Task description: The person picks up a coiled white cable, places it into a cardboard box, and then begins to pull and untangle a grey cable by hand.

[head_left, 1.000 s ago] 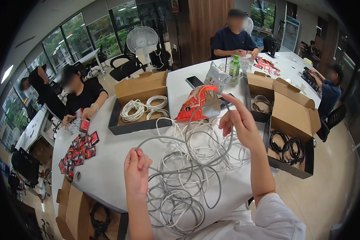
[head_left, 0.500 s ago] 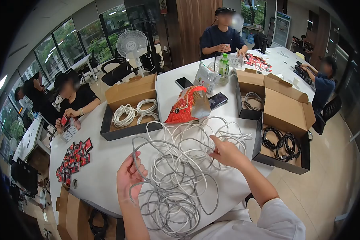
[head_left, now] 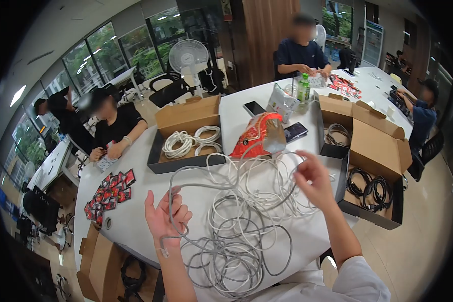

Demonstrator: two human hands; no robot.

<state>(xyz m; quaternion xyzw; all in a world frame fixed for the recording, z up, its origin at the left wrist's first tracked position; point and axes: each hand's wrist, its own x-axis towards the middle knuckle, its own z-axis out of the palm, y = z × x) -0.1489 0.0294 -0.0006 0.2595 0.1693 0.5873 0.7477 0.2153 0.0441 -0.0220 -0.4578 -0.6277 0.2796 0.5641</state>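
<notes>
A large tangle of grey and white cables [head_left: 231,241] lies on the white table in front of me. My left hand [head_left: 168,214] is palm up at the left of the tangle, its fingers curled round a loop of grey cable, with a clear plug [head_left: 164,252] hanging at the wrist. My right hand [head_left: 313,180] is raised over the right part of the tangle, with thumb and fingers pinched on a grey cable that runs back to the left. White cables lie loose beneath it.
Around the tangle are a box of white coils [head_left: 186,163], a box of black cables [head_left: 370,217], another box [head_left: 332,146], a lower-left box [head_left: 100,272], a red bag [head_left: 259,136], phones, a green bottle [head_left: 303,90] and red packets [head_left: 110,194]. Several people sit nearby.
My right hand has moved up and to the right, drawing a length of grey cable across the tangle. My left hand stays on its loop. The whole view has shifted slightly.
</notes>
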